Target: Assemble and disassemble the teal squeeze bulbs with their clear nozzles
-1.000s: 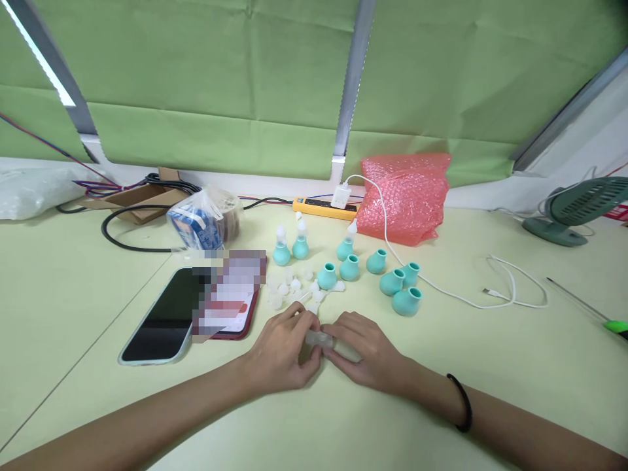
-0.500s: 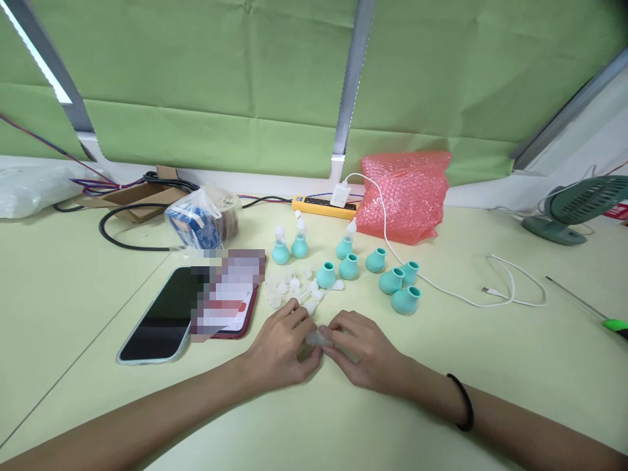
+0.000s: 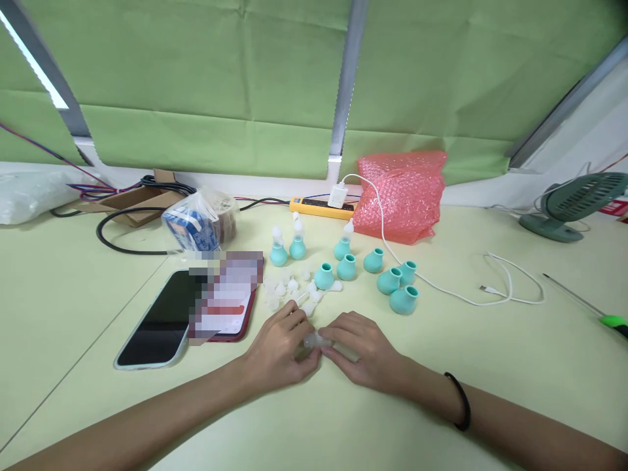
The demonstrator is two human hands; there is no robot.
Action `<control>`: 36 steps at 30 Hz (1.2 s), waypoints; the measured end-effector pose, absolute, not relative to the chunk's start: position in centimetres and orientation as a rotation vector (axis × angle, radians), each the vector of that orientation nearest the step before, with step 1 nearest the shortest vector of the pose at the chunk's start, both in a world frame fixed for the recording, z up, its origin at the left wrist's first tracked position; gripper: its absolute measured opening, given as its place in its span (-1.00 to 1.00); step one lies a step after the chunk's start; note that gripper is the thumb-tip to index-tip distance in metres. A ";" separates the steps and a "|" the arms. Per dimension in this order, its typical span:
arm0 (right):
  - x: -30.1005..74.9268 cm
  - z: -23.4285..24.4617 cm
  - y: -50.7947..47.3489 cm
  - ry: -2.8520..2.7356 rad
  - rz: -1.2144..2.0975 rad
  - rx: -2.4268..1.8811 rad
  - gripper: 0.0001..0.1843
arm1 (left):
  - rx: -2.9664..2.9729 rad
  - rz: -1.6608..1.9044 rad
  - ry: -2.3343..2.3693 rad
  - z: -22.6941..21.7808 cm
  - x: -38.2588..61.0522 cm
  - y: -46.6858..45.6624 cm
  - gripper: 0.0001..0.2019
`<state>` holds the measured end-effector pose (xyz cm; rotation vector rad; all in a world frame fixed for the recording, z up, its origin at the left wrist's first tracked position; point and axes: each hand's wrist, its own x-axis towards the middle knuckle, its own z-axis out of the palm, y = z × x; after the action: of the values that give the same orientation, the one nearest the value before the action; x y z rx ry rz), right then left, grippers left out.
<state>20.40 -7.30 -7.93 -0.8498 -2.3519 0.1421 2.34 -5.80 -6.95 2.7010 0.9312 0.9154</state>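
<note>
Pale table [image 3: 515,347], clear piece [image 3: 311,340] between hands [image 3: 282,345] [image 3: 366,350]

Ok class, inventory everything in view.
Held piece: one, translucent, centre
Bulbs: nine, teal, centre
Parts: several, whitish, centre
Phones: two, pale and red, left
Bundle: one, blue and brown, left
Box: one, brown, left
Cables: several, mixed, back, right
Bag: one, whitish, left
Power strip: one, yellow, back
Charger: one, white, back
Package: one, pink, back
Fan: one, green, right
Screwdriver: one, green-handled, right
Blinds: several, green, behind
Table: one, yellowish, beneath
Wristband: one, black, right
Left hand: one, centre
Right hand: one, centre
</note>
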 end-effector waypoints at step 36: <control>29.7 3.1 -5.1 -2.534 -0.167 -2.065 -0.71 | 2.733 1.066 0.644 -7.5 2.1 -5.6 -0.76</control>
<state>29.75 -5.08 3.14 -2.0646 -2.5343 -0.1667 2.14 -5.61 -7.51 2.7335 0.6445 1.0656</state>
